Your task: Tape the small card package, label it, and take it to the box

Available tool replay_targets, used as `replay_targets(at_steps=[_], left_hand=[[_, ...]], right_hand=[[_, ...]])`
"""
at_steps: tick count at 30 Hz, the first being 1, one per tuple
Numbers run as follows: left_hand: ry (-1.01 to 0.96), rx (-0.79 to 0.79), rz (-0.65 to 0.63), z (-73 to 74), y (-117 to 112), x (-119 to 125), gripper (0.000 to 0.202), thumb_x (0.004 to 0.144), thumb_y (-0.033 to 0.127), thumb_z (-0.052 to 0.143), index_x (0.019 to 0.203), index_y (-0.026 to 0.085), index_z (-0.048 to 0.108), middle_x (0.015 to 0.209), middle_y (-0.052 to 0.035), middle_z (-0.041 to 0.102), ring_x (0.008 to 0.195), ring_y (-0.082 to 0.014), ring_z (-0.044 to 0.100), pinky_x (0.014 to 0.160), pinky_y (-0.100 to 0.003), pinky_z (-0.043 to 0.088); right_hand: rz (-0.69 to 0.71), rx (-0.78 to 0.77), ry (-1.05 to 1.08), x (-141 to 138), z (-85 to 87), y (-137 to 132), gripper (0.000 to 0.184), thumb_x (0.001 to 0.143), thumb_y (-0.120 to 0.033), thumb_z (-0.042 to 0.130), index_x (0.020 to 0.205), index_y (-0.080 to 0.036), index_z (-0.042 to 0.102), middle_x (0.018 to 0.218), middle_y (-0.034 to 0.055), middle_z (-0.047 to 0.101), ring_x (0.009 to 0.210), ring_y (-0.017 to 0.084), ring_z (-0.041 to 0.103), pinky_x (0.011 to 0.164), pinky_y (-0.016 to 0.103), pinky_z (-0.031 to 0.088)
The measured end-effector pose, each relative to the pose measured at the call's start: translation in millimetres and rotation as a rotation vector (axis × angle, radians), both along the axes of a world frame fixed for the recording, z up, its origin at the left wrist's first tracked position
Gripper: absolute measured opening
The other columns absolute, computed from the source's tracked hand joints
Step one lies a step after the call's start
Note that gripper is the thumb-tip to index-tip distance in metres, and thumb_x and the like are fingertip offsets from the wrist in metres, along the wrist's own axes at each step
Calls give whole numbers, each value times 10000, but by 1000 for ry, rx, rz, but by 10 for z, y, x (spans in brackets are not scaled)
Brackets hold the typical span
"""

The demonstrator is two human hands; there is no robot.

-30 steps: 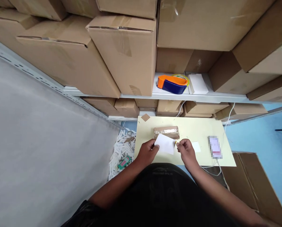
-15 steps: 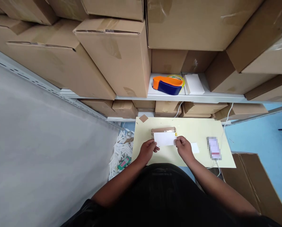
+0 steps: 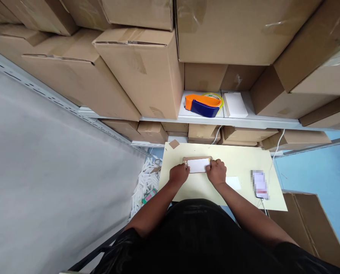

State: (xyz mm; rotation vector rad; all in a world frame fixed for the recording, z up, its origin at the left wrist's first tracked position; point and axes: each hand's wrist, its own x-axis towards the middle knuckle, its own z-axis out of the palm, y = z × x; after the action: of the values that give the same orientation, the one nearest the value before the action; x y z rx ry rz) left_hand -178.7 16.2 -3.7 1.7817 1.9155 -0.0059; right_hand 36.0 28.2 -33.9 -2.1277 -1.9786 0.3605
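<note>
A small brown parcel [image 3: 197, 158] wrapped in tape lies on a pale yellow table [image 3: 238, 160]. A white label [image 3: 198, 165] rests flat on top of the parcel. My left hand [image 3: 179, 174] pinches the label's left edge and presses it onto the parcel. My right hand [image 3: 216, 172] does the same at the label's right edge, fingers curled down on it. A smaller white slip [image 3: 233, 183] lies on the table just right of my right hand.
A phone [image 3: 260, 185] on a white cable lies at the table's right. An orange and blue tape dispenser [image 3: 203, 105] and a white box [image 3: 235, 104] sit on the shelf among stacked cardboard boxes [image 3: 141, 68]. White paper scraps [image 3: 143, 184] litter the floor at left.
Both hands carried the white label forward from above the table and laid it flat on the brown parcel. The hands have come closer together on its two edges.
</note>
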Motion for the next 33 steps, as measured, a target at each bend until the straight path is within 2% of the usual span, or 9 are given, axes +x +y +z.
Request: replay_targets(at_steps=[4, 7, 10, 14, 17, 20, 24, 29, 33], left_hand=[[-61, -32, 133, -141, -6, -55, 414, 981, 585, 528, 999, 195, 667, 1018, -124, 733, 963, -274, 687, 759, -323, 434], [-186, -17, 230, -233, -55, -63, 367, 980, 549, 559, 1061, 194, 609, 1130, -135, 712, 1007, -265, 677, 769, -318, 436], [-339, -41, 271, -338, -120, -37, 328, 1006, 493, 533, 1144, 197, 569, 1183, -133, 712, 1025, -257, 687, 795, -318, 455], [-527, -136, 374, -472, -204, 22, 441, 983, 512, 561, 1298, 206, 523, 1279, -134, 705, 1079, -259, 692, 878, -329, 483], [-613, -206, 440, -491, -247, 71, 502, 929, 515, 625, 1325, 222, 531, 1286, -116, 711, 1094, -260, 689, 912, -343, 492], [-630, -203, 454, -382, -280, 101, 523, 889, 502, 666, 1313, 216, 560, 1292, -124, 711, 1133, -286, 678, 943, -367, 485], [-661, -98, 449, -65, -352, 48, 499, 886, 495, 664, 1288, 206, 598, 1285, -131, 714, 1144, -316, 674, 959, -390, 475], [-730, 101, 389, 351, -491, -202, 498, 929, 487, 617, 1335, 198, 599, 1291, -129, 703, 1156, -302, 661, 986, -404, 473], [-739, 248, 316, 515, -577, -446, 514, 950, 514, 595, 1329, 168, 600, 1287, -156, 673, 1109, -278, 663, 966, -399, 494]], right_hand=[[-120, -18, 125, 83, -149, 18, 231, 868, -315, 570, 1040, -165, 609, 1089, 148, 581, 988, 309, 540, 837, 425, 437], [-167, -31, 303, 168, -221, -4, 342, 865, -342, 563, 1149, -151, 571, 1160, 164, 584, 1021, 305, 565, 869, 419, 469], [-173, -83, 436, 254, -281, -57, 436, 901, -420, 524, 1233, -141, 571, 1234, 182, 593, 1088, 311, 587, 936, 422, 479], [-211, -235, 575, 344, -329, -120, 606, 924, -596, 475, 1322, -153, 589, 1328, 178, 608, 1072, 302, 643, 951, 421, 498], [-222, -264, 626, 387, -302, -137, 645, 914, -638, 472, 1344, -179, 615, 1298, 148, 669, 1109, 317, 651, 955, 424, 503], [-247, -292, 672, 411, -202, -147, 652, 907, -674, 472, 1340, -221, 651, 1269, 120, 712, 1147, 333, 652, 980, 443, 502], [-217, -268, 759, 383, 25, -188, 674, 939, -727, 383, 1332, -266, 678, 1323, 96, 707, 1240, 332, 623, 1059, 465, 473], [-209, -152, 861, 170, 313, -293, 693, 957, -748, 331, 1321, -276, 686, 1348, 80, 699, 1249, 323, 618, 1049, 465, 494], [-212, -41, 919, -66, 485, -432, 678, 965, -747, 327, 1277, -275, 701, 1305, 71, 718, 1192, 311, 639, 969, 423, 535]])
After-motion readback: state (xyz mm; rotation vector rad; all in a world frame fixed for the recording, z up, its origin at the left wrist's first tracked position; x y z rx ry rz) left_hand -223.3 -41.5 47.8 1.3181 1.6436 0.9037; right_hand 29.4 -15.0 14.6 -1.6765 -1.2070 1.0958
